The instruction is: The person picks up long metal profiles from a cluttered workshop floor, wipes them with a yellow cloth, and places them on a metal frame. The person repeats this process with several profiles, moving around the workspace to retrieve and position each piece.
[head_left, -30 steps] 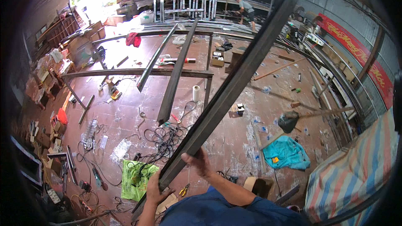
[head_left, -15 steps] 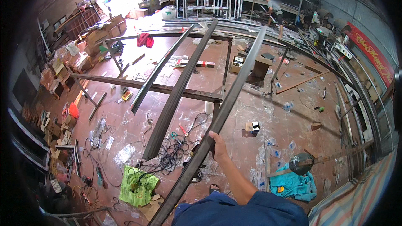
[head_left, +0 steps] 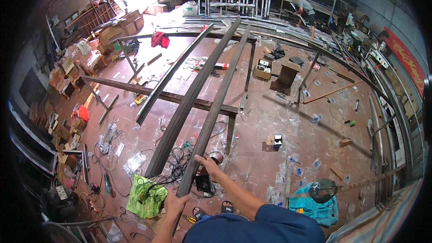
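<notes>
My left hand [head_left: 174,202] is closed on the near end of a long dark metal bar [head_left: 216,112]. Farther up the same bar, my right hand [head_left: 208,167] grips its right side, thumb toward the top. The bar runs away from me across a metal stand [head_left: 171,95]. Just left of it lies a wider, grooved dark bar [head_left: 182,112], nearly parallel. A third, thinner bar [head_left: 175,72] with a shiny edge rests farther left on the stand. Beneath the held bar, tangled black cables [head_left: 180,164] lie on the tiled floor.
A green bag [head_left: 146,196] lies near my left hand. To my right, a dark round object [head_left: 323,191] sits on teal cloth [head_left: 310,207]. Open cardboard boxes [head_left: 286,77] stand beyond the stand. Another person [head_left: 306,11] is at the back right, near racks of metal lengths.
The held bar has swung left and now lies beside the grooved bar across the stand. My left hand has come into view on its near end; my right hand has moved left and nearer.
</notes>
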The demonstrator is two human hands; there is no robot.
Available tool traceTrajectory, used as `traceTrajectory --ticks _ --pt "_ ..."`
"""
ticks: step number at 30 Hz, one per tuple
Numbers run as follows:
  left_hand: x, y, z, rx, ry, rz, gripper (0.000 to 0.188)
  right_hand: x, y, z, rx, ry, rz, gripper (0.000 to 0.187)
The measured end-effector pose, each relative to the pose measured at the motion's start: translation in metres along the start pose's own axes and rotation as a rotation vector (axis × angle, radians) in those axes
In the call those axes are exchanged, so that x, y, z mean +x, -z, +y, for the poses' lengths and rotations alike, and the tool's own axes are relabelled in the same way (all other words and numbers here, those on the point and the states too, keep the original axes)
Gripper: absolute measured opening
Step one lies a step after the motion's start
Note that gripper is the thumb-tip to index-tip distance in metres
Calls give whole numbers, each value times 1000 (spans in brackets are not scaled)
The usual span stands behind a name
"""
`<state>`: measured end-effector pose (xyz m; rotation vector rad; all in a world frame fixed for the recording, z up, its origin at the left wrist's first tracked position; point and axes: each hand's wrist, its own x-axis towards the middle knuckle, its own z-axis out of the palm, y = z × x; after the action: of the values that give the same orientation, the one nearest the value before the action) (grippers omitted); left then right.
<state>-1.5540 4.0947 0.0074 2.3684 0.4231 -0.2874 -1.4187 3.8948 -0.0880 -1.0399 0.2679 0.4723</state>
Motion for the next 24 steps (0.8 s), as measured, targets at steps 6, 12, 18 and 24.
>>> traceTrajectory --ticks 6,12,18,24 --pt "95 -55 51 107 -248 90 76 -40 51 29 -138 -128 24 46" --pt "84 -46 48 250 -294 12 73 -125 200 135 -489 -216 356 38" --pt "52 -28 -4 206 -243 -53 78 -244 306 208 -256 -507 706 43" --pt "4 -9 -26 85 -218 -57 69 -253 348 238 18 -475 830 34"
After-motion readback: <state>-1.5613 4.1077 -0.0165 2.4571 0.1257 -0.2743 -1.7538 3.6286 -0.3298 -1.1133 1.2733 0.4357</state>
